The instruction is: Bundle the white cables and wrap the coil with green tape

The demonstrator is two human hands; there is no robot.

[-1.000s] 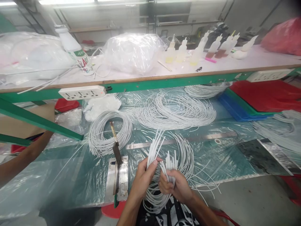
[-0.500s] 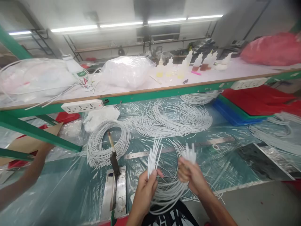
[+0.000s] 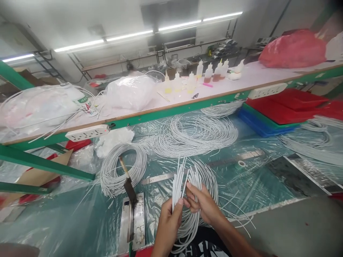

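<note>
Slim white tubes (image 3: pixel 179 180) in both hands (image 3: pixel 187 210)

bare forearms, black garment (white print)

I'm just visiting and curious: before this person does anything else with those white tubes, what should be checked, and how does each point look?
1. Left hand grips the bundle of white tube ends: ok.
2. Right hand touches the same bundle: ok.
3. Tube ends level with each other: not ok, they stand uneven.
4. Cutter lies apart from both hands: ok.
5. Steel ruler lies flat and uncovered: cannot tell, tubes cross it.
</note>
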